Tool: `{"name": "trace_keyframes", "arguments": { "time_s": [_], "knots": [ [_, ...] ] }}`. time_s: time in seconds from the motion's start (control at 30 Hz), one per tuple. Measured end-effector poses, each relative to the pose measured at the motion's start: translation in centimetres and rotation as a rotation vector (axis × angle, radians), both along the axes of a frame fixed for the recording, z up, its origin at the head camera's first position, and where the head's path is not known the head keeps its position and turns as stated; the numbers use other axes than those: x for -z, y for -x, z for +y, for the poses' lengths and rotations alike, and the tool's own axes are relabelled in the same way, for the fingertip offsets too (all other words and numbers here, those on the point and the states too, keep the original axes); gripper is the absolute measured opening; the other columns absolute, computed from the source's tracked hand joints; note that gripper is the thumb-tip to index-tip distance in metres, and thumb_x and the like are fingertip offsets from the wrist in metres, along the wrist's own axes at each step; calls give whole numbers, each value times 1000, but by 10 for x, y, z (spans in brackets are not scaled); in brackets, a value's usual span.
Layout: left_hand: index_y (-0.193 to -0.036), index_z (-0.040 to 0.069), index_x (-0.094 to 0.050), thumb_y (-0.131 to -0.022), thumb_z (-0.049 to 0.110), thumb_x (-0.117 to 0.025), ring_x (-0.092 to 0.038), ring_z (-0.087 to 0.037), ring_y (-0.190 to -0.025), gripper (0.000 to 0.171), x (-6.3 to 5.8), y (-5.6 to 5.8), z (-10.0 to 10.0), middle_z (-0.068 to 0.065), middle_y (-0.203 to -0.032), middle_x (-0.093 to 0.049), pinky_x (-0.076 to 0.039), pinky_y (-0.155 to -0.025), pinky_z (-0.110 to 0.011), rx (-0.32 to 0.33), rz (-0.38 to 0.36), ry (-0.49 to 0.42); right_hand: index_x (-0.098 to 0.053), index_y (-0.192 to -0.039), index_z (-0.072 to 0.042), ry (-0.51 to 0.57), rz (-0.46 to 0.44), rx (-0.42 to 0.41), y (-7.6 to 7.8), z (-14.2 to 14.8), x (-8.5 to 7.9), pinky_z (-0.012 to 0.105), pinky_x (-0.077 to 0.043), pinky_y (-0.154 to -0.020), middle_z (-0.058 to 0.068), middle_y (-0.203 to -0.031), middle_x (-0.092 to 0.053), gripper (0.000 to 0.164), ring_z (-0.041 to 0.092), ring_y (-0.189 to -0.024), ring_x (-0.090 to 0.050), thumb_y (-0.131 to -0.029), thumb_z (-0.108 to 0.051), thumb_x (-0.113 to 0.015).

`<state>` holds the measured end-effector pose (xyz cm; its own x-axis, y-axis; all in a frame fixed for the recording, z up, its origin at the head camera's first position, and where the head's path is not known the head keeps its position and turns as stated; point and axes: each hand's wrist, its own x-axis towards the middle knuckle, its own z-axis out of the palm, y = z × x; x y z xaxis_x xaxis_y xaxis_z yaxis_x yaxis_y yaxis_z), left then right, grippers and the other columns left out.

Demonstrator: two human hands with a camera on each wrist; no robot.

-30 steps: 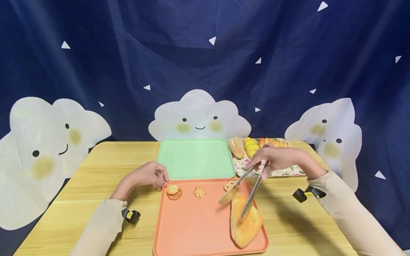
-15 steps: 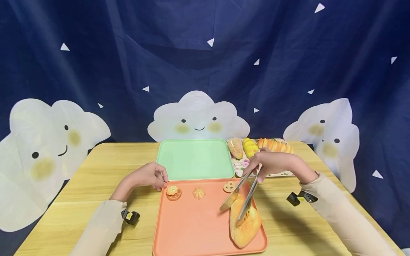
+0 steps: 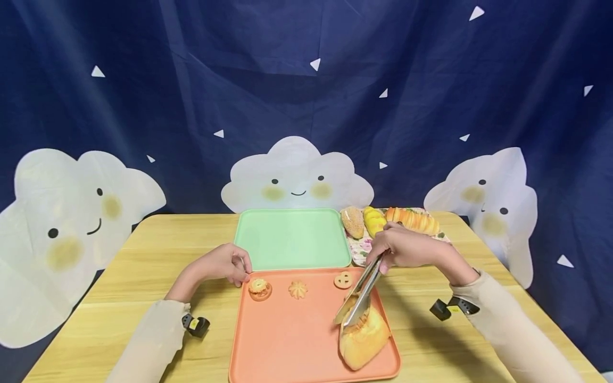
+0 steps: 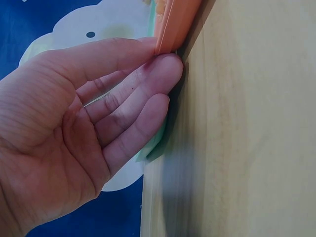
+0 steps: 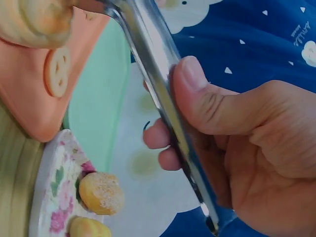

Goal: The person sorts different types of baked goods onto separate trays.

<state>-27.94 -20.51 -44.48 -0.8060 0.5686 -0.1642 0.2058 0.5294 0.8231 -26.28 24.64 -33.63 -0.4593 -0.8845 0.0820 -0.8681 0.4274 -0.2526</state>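
My right hand (image 3: 404, 247) grips a pair of metal tongs (image 3: 365, 299), whose tips are closed around the upper part of a large golden bread (image 3: 366, 343). That bread lies at the right side of the orange tray (image 3: 287, 346). With thumb and fingertips, my left hand (image 3: 222, 264) pinches the tray's far left corner; the left wrist view shows the thumb on the rim (image 4: 170, 29). Along the tray's far side lie a stacked round cookie (image 3: 259, 287), a flower-shaped cookie (image 3: 298, 289) and a round cookie with holes (image 3: 342, 280).
Behind the orange tray lies a green tray (image 3: 293, 239). To its right, a floral tray (image 3: 359, 250) bears a seeded bun (image 3: 353, 222), a yellow braided bread (image 3: 374, 221) and a striped long bread (image 3: 413, 221). A blue curtain (image 3: 306, 80) hangs behind the wooden table (image 3: 119, 298).
The tongs have closed from a wide spread onto the large bread, which has shifted and tilted slightly. The right hand has moved slightly left; the left hand stays at the tray corner.
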Motion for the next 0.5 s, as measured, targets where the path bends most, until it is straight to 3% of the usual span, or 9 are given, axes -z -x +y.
{"name": "trace_keyframes", "arguments": {
  "time_s": [0.23, 0.5],
  "knots": [
    [-87, -1, -70, -84, 2, -73, -70, -21, -62, 5, -1, -1, -1, -11, -70, -74, -55, -58, -31, -4, 2, 2, -81, -94, -23, 53, 136, 99, -3, -3, 10, 33, -31, -82, -16, -84, -72, 23, 2, -76, -54, -72, -21, -85],
    [-88, -3, -70, -83, 1, -74, -70, -19, -62, 8, 0, -2, 0, -12, -70, -74, -56, -59, -32, 2, -3, -12, -80, -95, -20, 157, 233, 110, -4, -9, 8, 35, -28, -84, -15, -82, -70, 26, 3, -75, -52, -71, -14, -86]
  ]
}}
